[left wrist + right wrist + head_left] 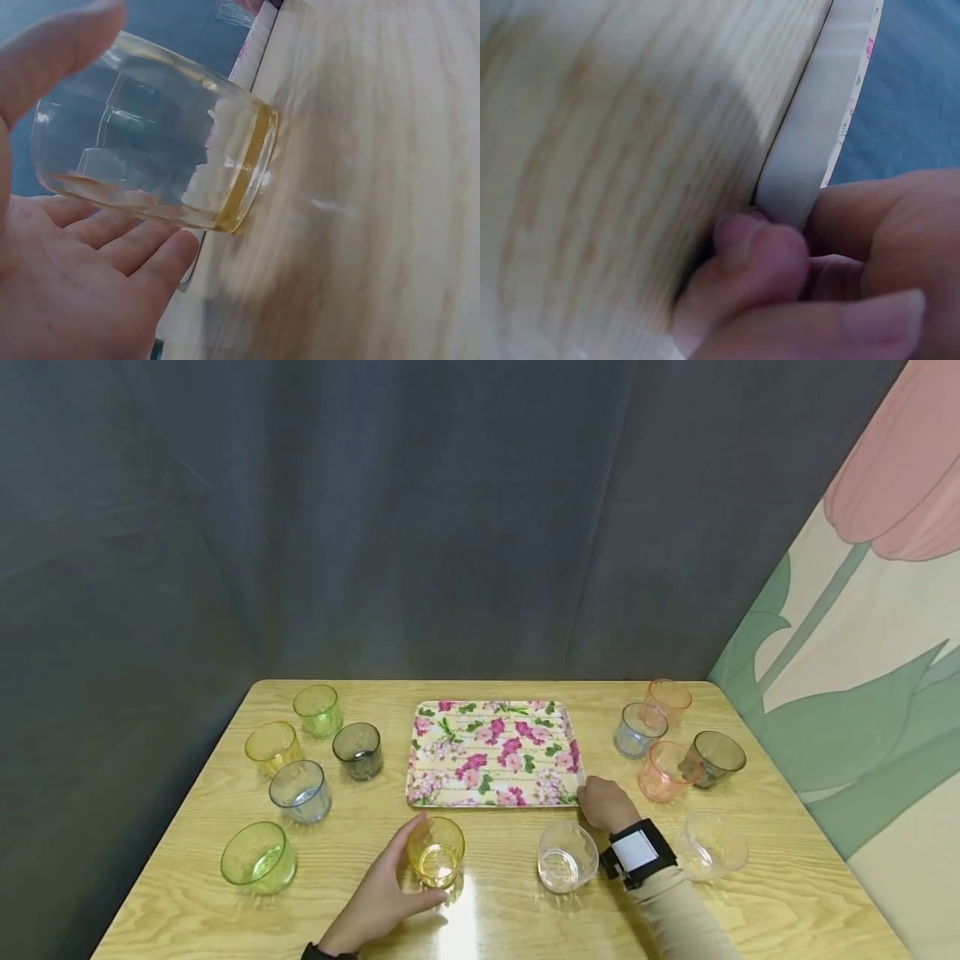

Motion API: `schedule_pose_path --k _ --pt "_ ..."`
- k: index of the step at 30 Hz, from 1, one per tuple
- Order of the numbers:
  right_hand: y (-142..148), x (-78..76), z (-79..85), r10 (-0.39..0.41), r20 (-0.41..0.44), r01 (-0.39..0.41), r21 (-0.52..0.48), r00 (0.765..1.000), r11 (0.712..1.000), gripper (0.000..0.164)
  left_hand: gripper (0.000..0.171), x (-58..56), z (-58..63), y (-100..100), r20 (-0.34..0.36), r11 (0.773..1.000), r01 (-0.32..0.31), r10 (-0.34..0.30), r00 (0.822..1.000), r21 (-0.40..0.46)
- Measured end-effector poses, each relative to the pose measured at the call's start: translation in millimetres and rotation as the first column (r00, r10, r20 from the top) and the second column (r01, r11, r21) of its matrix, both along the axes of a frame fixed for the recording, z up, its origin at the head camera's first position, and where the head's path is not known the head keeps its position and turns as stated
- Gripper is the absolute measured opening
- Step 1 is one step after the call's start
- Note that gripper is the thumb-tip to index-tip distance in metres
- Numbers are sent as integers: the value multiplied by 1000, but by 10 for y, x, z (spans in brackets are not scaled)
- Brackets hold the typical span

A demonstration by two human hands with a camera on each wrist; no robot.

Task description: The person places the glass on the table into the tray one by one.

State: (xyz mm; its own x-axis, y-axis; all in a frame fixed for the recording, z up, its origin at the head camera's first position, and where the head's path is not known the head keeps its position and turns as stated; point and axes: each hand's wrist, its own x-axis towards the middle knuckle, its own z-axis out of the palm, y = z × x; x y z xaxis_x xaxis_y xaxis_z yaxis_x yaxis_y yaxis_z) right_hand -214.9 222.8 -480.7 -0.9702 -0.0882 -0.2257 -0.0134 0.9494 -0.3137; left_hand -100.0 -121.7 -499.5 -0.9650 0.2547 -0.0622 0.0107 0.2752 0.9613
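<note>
In front of the tray, my left hand (386,885) curves around a yellow glass (437,853) standing on the table. The left wrist view shows the thumb along one side of the glass and fairly straight fingers (161,259) along the other, with the palm apart from it. My right hand (606,806) is at the near right corner of a floral tray (495,756). Its curled fingers (757,262) hold the tray's white side wall, low by the tabletop. A clear glass (567,860) stands just left of the right wrist.
Green (258,860), blue (302,792), yellow (273,750) and grey (357,752) glasses stand left of the tray, with another green one behind. Blue (640,731), orange (666,772) and dark (717,760) glasses are at right. A clear glass (712,847) stands beside the right forearm.
</note>
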Motion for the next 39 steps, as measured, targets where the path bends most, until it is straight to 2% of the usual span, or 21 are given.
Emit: schedule_pose_path --k 10,14,26,33,39 --pt "5 -3 3 7 4 -7 0 1000 1000 33 96 -25 -83 32 2 999 -17 17 1000 31" --pt "25 -10 1 5 6 -5 -11 1000 1000 34 92 -37 -78 37 15 999 -17 16 1000 52" --pt "32 -18 -3 13 16 -13 -17 1000 1000 34 85 -40 -69 30 10 999 -15 14 1000 42" --pt "28 -14 8 6 22 -6 -5 1000 1000 34 81 -90 -9 37 6 996 -74 73 997 57" --pt "26 -22 -13 12 14 -12 4 1000 1000 34 85 -196 126 37 -5 992 -116 116 993 47"
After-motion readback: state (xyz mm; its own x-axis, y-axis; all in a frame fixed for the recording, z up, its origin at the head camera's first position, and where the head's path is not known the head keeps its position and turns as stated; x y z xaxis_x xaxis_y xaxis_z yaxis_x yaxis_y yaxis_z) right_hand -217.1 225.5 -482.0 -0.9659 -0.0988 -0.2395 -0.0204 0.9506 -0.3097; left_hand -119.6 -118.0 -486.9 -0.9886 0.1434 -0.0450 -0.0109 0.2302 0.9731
